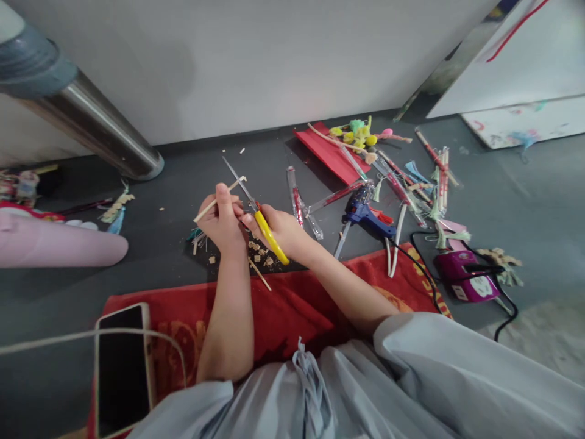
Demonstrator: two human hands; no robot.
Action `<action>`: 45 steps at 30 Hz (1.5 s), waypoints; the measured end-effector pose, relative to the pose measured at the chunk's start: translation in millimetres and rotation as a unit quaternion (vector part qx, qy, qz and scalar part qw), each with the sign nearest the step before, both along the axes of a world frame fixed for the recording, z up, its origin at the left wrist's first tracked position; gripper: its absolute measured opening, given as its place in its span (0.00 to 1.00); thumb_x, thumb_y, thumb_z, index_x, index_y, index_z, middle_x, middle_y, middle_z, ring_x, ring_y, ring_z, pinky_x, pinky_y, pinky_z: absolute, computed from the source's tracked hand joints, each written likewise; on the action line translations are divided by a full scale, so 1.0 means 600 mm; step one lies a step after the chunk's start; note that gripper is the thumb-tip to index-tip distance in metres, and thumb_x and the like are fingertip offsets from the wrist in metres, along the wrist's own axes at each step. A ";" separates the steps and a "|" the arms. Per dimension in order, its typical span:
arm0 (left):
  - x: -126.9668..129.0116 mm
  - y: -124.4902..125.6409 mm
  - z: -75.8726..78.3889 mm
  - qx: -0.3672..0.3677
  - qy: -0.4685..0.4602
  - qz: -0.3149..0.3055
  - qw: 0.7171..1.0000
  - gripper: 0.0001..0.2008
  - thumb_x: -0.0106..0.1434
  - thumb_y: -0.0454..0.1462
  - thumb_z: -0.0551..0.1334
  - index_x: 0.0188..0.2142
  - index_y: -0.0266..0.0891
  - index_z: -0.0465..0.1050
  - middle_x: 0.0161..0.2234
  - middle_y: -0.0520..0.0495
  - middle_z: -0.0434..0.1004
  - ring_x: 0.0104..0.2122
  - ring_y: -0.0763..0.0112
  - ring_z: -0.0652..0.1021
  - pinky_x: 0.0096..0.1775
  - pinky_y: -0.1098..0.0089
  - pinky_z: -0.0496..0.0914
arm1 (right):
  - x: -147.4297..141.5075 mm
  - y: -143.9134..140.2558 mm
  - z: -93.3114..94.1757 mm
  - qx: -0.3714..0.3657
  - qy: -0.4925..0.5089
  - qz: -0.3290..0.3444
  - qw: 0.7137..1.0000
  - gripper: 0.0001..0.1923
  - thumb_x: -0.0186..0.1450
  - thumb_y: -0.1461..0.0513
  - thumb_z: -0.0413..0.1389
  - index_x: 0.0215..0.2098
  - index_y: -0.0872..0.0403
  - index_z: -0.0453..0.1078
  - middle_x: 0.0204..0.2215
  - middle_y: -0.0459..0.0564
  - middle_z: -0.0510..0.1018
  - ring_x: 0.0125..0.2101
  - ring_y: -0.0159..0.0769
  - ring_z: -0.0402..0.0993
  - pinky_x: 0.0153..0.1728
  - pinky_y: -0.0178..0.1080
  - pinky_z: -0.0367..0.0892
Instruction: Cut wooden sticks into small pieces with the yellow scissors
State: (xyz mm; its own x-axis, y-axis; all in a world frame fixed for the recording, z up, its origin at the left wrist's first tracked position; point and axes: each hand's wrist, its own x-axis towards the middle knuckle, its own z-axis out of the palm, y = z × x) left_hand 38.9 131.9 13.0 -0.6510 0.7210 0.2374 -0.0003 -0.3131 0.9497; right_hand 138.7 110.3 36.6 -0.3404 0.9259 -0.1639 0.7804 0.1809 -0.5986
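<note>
We pinch a thin wooden stick (218, 200) in our left hand (222, 221) while our right hand (280, 229) grips yellow-handled scissors (256, 212) above the red cloth's (292, 305) far edge.

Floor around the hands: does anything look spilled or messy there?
Yes. Small pale wood chips lie scattered on the dark floor under the scissors in the right hand; the left hand holds a thin stick.

Head camera, near, facing forward-down over floor (173, 201).

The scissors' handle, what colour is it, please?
Yellow, on the scissors in the right hand; head view.
</note>
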 end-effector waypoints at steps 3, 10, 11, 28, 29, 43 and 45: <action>0.005 -0.005 -0.002 -0.005 0.025 -0.003 1.000 0.21 0.60 0.49 0.59 0.17 0.37 0.66 0.13 0.56 0.64 0.15 0.81 0.67 0.22 0.76 0.62 | 0.004 0.003 0.003 -0.008 0.003 -0.002 1.000 0.31 0.65 0.39 0.34 0.35 0.53 0.63 0.30 0.52 0.76 0.33 0.39 0.74 0.28 0.34 0.55; 0.000 -0.004 0.002 0.021 -0.060 -0.061 0.996 0.22 0.59 0.49 0.61 0.15 0.38 0.64 0.10 0.57 0.59 0.12 0.81 0.63 0.19 0.74 0.60 | 0.017 0.011 0.007 -0.021 0.050 0.032 0.998 0.29 0.65 0.38 0.36 0.30 0.52 0.60 0.27 0.49 0.72 0.29 0.35 0.70 0.27 0.33 0.53; -0.001 -0.003 0.003 0.025 -0.070 -0.069 0.995 0.23 0.58 0.49 0.62 0.15 0.38 0.63 0.10 0.57 0.58 0.12 0.81 0.63 0.19 0.75 0.60 | 0.020 0.011 0.008 -0.030 0.064 0.041 0.997 0.28 0.65 0.39 0.36 0.29 0.52 0.59 0.26 0.48 0.71 0.28 0.33 0.68 0.27 0.33 0.54; 0.000 -0.007 0.002 -0.007 -0.032 -0.077 0.997 0.22 0.60 0.49 0.59 0.16 0.39 0.63 0.11 0.58 0.56 0.12 0.82 0.62 0.17 0.76 0.57 | 0.039 0.019 0.018 -0.078 0.111 0.082 0.987 0.28 0.65 0.40 0.36 0.28 0.52 0.58 0.23 0.43 0.67 0.26 0.28 0.64 0.30 0.32 0.57; -0.001 -0.007 0.001 -0.009 -0.026 -0.077 0.997 0.22 0.60 0.49 0.59 0.16 0.39 0.63 0.11 0.58 0.56 0.12 0.82 0.62 0.17 0.76 0.57 | 0.040 0.019 0.020 -0.079 0.102 0.080 0.988 0.28 0.65 0.40 0.36 0.29 0.53 0.58 0.23 0.43 0.67 0.26 0.28 0.64 0.29 0.32 0.57; -0.009 -0.005 -0.006 -0.023 0.053 -0.064 0.996 0.22 0.61 0.48 0.58 0.16 0.39 0.66 0.11 0.57 0.60 0.13 0.82 0.64 0.19 0.76 0.59 | 0.044 0.026 0.025 -0.087 0.068 0.047 0.993 0.29 0.64 0.39 0.38 0.27 0.53 0.60 0.21 0.44 0.68 0.24 0.28 0.65 0.28 0.32 0.56; -0.010 -0.004 -0.007 -0.022 0.049 -0.059 0.997 0.22 0.61 0.48 0.59 0.15 0.39 0.65 0.11 0.57 0.59 0.13 0.82 0.64 0.19 0.76 0.58 | 0.045 0.028 0.026 -0.093 0.069 0.039 0.993 0.29 0.64 0.39 0.40 0.25 0.53 0.59 0.20 0.42 0.67 0.23 0.27 0.64 0.27 0.32 0.55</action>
